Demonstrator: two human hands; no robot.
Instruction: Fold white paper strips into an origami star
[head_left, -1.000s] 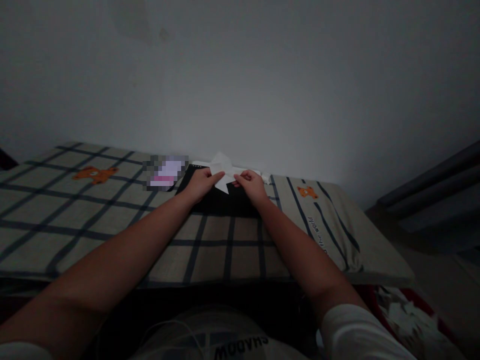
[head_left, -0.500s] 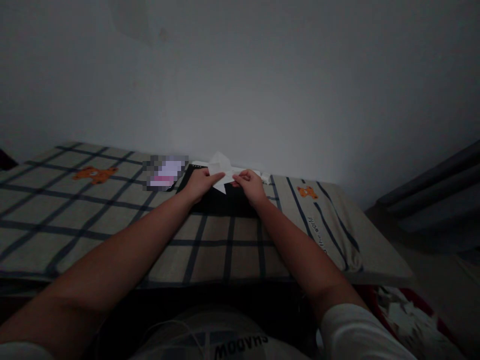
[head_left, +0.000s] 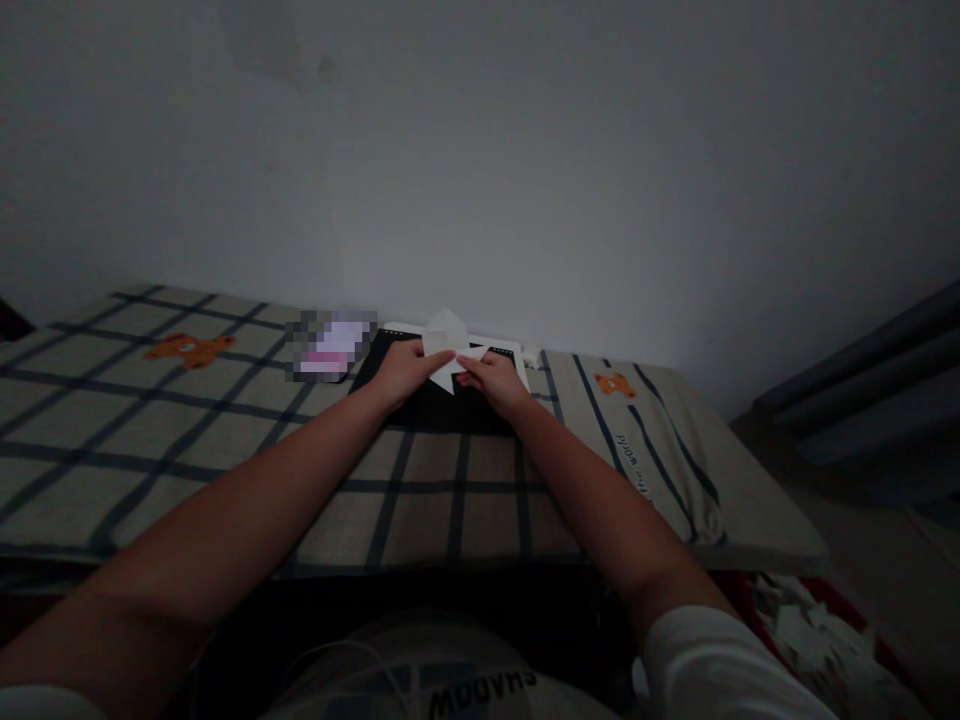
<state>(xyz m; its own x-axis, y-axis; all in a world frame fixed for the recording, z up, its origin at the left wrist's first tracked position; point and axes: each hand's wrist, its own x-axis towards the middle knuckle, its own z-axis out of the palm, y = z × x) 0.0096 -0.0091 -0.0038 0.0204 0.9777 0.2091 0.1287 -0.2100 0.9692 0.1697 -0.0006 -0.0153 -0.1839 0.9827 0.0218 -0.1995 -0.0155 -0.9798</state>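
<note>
A folded piece of white paper (head_left: 445,335) with several pointed flaps is held between both hands above a black notebook or pad (head_left: 420,412). My left hand (head_left: 405,374) is closed on the paper's left side, its thumb lying across the front. My right hand (head_left: 495,381) pinches the paper near its middle, where the two thumbs almost meet. Fingers behind the paper are mostly hidden. White sheets (head_left: 517,352) show along the far edge of the black pad.
The checked cloth (head_left: 330,500) covers a table against a grey wall (head_left: 480,180). A blurred phone-like object (head_left: 334,345) lies left of the pad. At lower right, a red bin (head_left: 757,610) holds scraps of paper. A grey curtain (head_left: 870,400) hangs at the right.
My right hand has moved slightly left and closer to my left thumb. The paper has shifted a little to the right, and a flap now points right over the right fingers.
</note>
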